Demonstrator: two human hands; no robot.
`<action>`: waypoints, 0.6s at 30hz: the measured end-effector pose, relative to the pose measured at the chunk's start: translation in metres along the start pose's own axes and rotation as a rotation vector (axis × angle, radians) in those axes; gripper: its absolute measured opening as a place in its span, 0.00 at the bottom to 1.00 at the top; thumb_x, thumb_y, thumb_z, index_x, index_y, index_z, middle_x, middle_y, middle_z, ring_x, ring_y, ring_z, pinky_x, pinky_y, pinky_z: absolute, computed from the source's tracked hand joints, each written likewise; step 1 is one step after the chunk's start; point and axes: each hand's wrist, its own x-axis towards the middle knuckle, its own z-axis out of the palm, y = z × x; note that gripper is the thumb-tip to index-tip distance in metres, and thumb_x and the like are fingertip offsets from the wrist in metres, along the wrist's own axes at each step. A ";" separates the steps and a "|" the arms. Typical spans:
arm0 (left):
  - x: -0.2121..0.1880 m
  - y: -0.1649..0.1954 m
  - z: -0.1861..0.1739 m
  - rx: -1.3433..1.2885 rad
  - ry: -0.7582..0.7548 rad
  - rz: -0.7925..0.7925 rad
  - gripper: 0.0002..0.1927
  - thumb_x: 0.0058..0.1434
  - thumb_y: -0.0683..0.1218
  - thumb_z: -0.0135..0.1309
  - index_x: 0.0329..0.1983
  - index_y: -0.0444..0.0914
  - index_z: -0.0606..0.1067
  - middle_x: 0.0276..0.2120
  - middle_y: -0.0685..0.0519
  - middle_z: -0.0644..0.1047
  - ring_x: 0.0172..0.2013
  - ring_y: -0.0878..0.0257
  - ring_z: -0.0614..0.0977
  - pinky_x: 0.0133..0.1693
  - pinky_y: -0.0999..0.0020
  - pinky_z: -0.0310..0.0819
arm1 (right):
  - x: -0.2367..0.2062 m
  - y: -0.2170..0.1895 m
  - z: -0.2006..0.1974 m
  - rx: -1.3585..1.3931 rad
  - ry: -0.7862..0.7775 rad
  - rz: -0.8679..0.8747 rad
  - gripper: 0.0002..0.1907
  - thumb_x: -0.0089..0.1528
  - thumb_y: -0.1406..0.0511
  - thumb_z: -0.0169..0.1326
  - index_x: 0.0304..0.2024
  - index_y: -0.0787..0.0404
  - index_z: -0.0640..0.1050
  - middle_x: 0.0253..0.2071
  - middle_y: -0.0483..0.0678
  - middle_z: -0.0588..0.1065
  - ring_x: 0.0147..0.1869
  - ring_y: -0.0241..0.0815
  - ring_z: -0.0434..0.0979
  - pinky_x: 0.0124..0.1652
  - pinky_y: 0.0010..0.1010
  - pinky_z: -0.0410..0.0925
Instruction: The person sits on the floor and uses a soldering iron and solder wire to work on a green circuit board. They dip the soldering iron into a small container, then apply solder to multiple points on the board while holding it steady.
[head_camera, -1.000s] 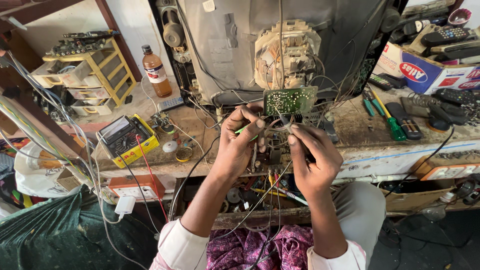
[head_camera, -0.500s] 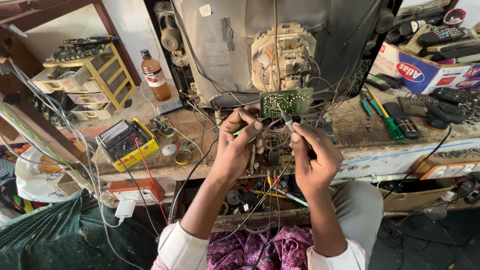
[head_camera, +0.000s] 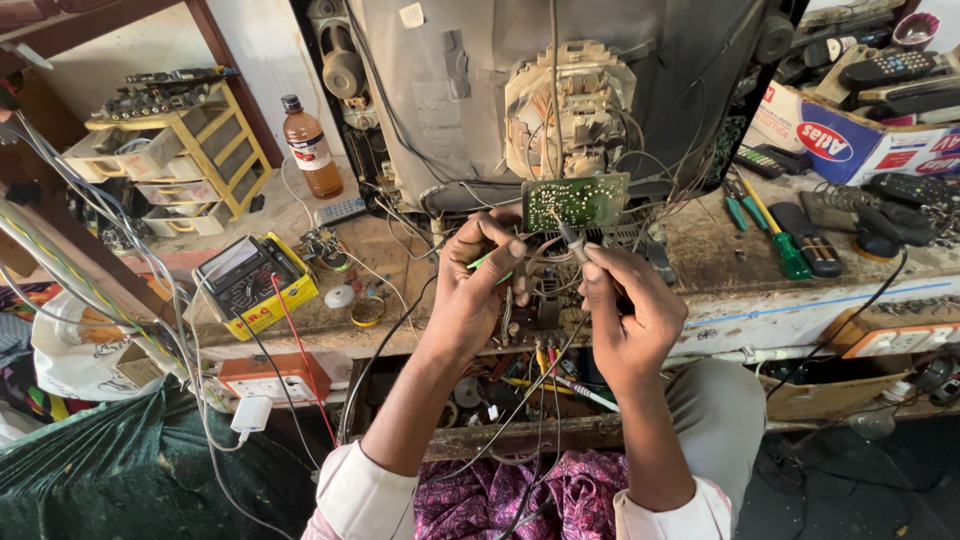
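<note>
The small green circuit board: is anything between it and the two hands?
Nothing solid. The left hand pinches a thin green tool below the small green circuit board, and the right hand aims a metal-tipped tool at its lower edge. Only loose wires crowd around.

Matt green circuit board (head_camera: 576, 201), worn rough wooden bench (head_camera: 400, 262), glossy plastic bottle (head_camera: 311, 150), shiny purple cloth (head_camera: 500, 500)

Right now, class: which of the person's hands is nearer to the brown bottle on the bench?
Left. The left hand is between the brown bottle and the right hand, which works farther off, under the green circuit board.
</note>
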 end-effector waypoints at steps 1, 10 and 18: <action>0.000 0.000 0.000 -0.001 0.002 -0.002 0.05 0.67 0.39 0.57 0.37 0.36 0.72 0.57 0.46 0.75 0.29 0.68 0.76 0.30 0.70 0.72 | 0.000 0.000 0.000 0.008 -0.001 0.004 0.09 0.70 0.72 0.56 0.53 0.69 0.79 0.47 0.53 0.79 0.37 0.32 0.79 0.33 0.21 0.72; 0.000 0.001 0.001 0.010 0.019 -0.016 0.05 0.67 0.39 0.57 0.38 0.36 0.72 0.58 0.46 0.74 0.29 0.68 0.76 0.29 0.70 0.72 | 0.006 -0.003 0.002 -0.117 0.030 -0.135 0.09 0.69 0.74 0.59 0.52 0.66 0.80 0.48 0.54 0.80 0.45 0.39 0.82 0.40 0.24 0.73; 0.000 0.001 0.000 0.008 -0.013 0.007 0.06 0.67 0.39 0.57 0.36 0.36 0.71 0.61 0.46 0.73 0.29 0.67 0.76 0.30 0.70 0.73 | 0.005 -0.007 -0.001 -0.201 0.065 -0.186 0.11 0.64 0.77 0.63 0.49 0.63 0.83 0.49 0.52 0.80 0.50 0.42 0.83 0.49 0.28 0.75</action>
